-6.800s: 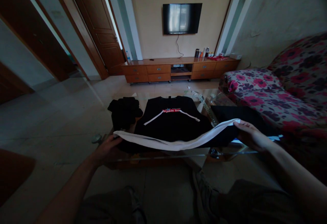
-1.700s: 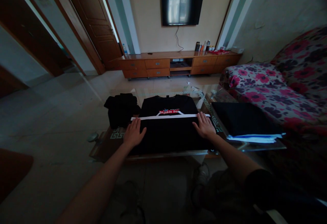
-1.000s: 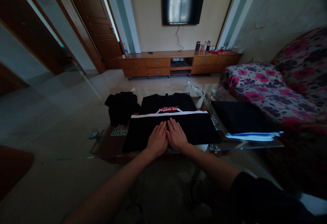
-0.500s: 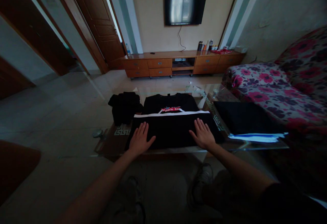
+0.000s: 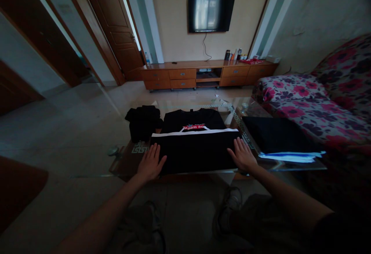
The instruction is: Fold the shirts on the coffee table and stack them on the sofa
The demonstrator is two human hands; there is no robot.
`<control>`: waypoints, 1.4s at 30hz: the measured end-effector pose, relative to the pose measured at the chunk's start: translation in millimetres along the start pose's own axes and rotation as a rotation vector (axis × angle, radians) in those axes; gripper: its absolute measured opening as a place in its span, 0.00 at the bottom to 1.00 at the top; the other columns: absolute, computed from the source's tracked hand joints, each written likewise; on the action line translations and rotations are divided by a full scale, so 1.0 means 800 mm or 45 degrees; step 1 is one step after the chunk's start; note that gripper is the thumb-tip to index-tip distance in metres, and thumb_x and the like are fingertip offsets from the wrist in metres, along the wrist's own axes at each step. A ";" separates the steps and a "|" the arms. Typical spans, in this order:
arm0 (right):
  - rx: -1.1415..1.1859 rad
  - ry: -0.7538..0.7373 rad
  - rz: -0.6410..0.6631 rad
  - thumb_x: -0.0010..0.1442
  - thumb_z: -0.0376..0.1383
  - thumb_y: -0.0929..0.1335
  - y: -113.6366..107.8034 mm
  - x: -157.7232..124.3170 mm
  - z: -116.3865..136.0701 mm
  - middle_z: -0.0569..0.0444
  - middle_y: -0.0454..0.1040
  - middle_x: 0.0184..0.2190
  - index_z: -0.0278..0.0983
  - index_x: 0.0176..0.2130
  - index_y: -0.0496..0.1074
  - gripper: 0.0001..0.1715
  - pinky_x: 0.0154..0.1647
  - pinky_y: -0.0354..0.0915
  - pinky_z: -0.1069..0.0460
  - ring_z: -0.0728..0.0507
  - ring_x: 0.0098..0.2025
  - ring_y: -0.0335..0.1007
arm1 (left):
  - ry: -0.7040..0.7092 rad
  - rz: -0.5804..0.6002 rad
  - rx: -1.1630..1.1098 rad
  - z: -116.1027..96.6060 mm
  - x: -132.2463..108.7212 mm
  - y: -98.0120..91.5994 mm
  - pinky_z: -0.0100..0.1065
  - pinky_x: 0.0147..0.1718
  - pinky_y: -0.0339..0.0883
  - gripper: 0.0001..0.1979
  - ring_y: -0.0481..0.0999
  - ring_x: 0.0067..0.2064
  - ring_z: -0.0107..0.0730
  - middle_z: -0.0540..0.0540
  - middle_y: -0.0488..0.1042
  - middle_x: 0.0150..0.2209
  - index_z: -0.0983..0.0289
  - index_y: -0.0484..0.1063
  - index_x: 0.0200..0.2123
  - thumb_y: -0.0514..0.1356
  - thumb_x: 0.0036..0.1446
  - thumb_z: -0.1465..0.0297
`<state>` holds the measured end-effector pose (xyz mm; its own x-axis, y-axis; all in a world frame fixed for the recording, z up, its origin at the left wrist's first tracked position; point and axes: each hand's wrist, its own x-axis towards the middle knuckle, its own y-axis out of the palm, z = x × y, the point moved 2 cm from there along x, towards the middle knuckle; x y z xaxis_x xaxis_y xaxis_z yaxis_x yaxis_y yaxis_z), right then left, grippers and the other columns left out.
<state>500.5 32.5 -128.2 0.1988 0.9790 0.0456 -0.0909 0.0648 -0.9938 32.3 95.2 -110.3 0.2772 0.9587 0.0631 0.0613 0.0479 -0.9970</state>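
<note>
A black T-shirt [image 5: 194, 151] lies on the glass table with its lower part folded up over the front. A white hem band crosses it, and part of a red and white print shows above that band. My left hand [image 5: 151, 161] rests flat on the shirt's left edge, fingers stretched forward and thumb apart. On the opposite edge lies my right hand [image 5: 242, 155], also flat with its fingers extended. Neither hand grips the cloth.
A crumpled black garment [image 5: 143, 122] sits at the table's left. Folded dark clothes [image 5: 278, 134] with white and blue edges are stacked at the right of the glass table [image 5: 121, 159]. A flowered sofa [image 5: 310, 107] stands beyond them, and a wooden TV cabinet [image 5: 182, 74] at the back.
My hands have moved apart, the left one to the left and the right one to the right, out to the shirt's side edges. The fold stays in place.
</note>
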 end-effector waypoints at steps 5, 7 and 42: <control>0.068 0.064 -0.071 0.72 0.52 0.54 -0.026 0.025 0.060 0.32 0.50 0.73 0.23 0.70 0.58 0.43 0.74 0.41 0.37 0.31 0.75 0.41 | 0.002 -0.130 0.003 -0.048 0.022 -0.014 0.52 0.71 0.43 0.41 0.50 0.74 0.54 0.71 0.51 0.73 0.76 0.57 0.70 0.41 0.69 0.49; 0.126 -0.154 -0.061 0.73 0.50 0.54 -0.033 0.031 0.107 0.37 0.48 0.74 0.26 0.70 0.58 0.40 0.74 0.42 0.38 0.33 0.76 0.40 | 0.147 -0.127 -0.041 -0.083 0.036 -0.017 0.50 0.71 0.43 0.38 0.49 0.74 0.50 0.68 0.51 0.73 0.74 0.55 0.71 0.42 0.70 0.51; 0.097 0.140 -0.079 0.72 0.55 0.53 -0.003 0.051 0.020 0.41 0.37 0.76 0.36 0.74 0.50 0.42 0.74 0.40 0.37 0.33 0.77 0.30 | -0.122 -0.095 -0.041 0.012 0.049 0.000 0.50 0.71 0.42 0.43 0.43 0.76 0.48 0.67 0.44 0.75 0.72 0.48 0.73 0.45 0.66 0.47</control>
<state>493.0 75.1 -121.9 0.3119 0.9458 0.0908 -0.1478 0.1427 -0.9787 33.9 135.6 -108.0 0.1775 0.9753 0.1312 0.1097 0.1128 -0.9875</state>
